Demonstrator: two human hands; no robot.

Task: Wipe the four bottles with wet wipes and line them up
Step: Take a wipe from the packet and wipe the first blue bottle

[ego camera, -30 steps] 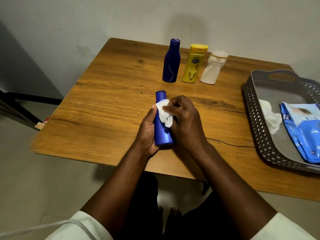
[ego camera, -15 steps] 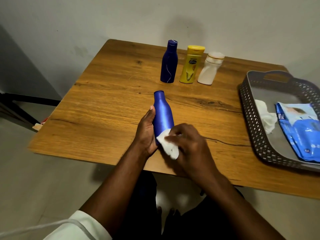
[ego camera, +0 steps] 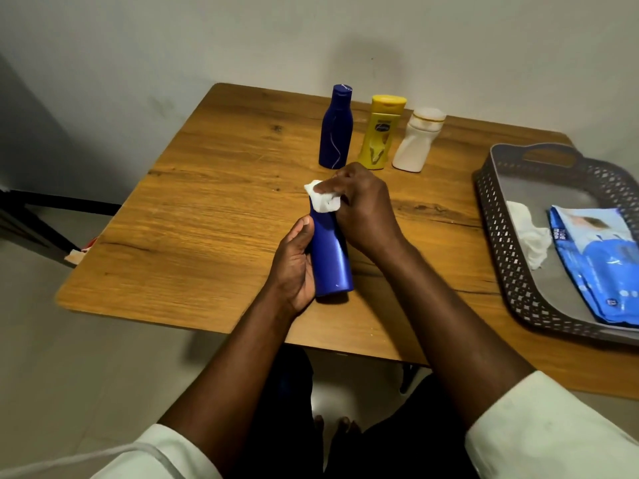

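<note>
My left hand (ego camera: 294,267) grips a bright blue bottle (ego camera: 330,257) by its lower body, above the wooden table (ego camera: 207,209). My right hand (ego camera: 363,209) holds a crumpled white wet wipe (ego camera: 321,197) against the bottle's top, hiding the cap. Three bottles stand in a row at the back of the table: a dark blue bottle (ego camera: 336,127), a yellow bottle (ego camera: 380,133) and a white bottle (ego camera: 417,141).
A grey perforated basket (ego camera: 505,243) sits at the right of the table, holding a used white wipe (ego camera: 529,233) and a blue wet-wipe pack (ego camera: 601,264). A wall stands behind the table. The table's left edge drops to the floor.
My right hand slid the wipe from the bottle's base up to its top. My left hand kept its grip on the bottle.
</note>
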